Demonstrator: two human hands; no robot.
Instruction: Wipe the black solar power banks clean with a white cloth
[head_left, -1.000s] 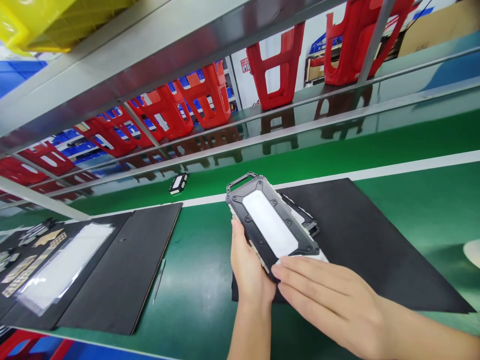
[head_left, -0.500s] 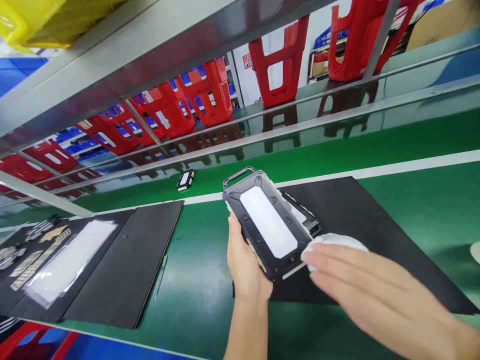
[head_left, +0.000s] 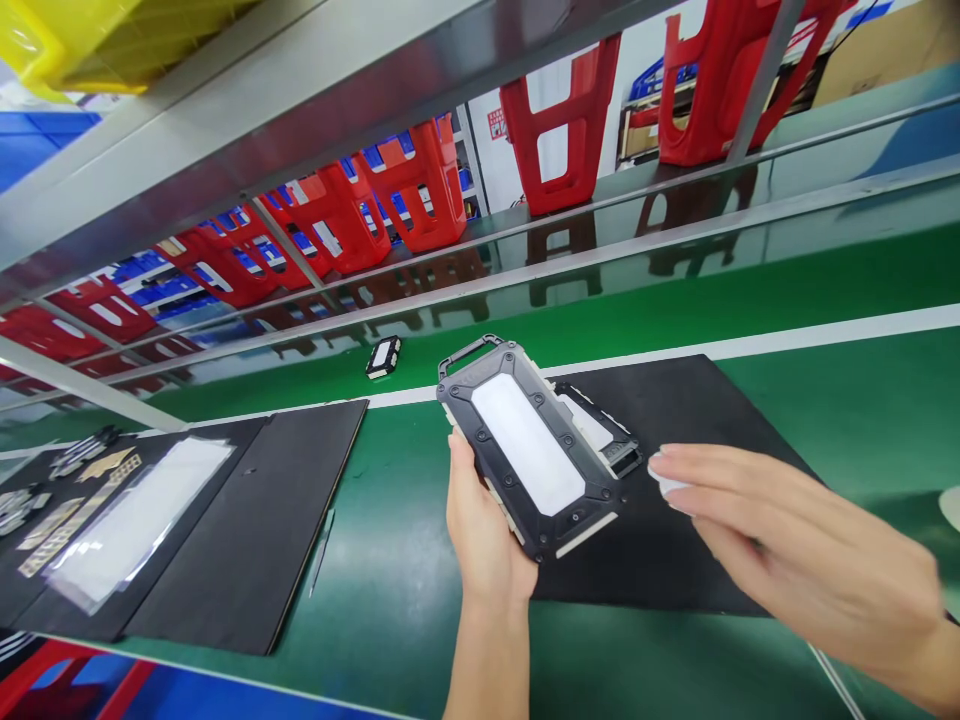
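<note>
My left hand (head_left: 491, 540) holds up a rugged black power bank (head_left: 529, 445) from below, tilted. It has a long white light panel, screws along its frame and a carry loop at its top end. My right hand (head_left: 806, 550) is off to the right, apart from the power bank, with its fingers closed on a folded white cloth (head_left: 667, 480), mostly hidden by the fingers. Behind the held one, a second power bank (head_left: 600, 425) lies on a black mat (head_left: 697, 410), partly covered from view.
Further back, another power bank (head_left: 383, 357) lies on the green belt (head_left: 660, 300). On the left, a black board (head_left: 217, 540) lies beside plastic-sleeved white sheets (head_left: 142, 520) and a thin tool (head_left: 322, 553). A metal beam (head_left: 300, 110) crosses overhead; red stools (head_left: 559, 130) stand behind.
My right hand has moved right with the cloth, away from the power bank's lower corner. The held power bank has shifted slightly left. The one on the belt has moved right.
</note>
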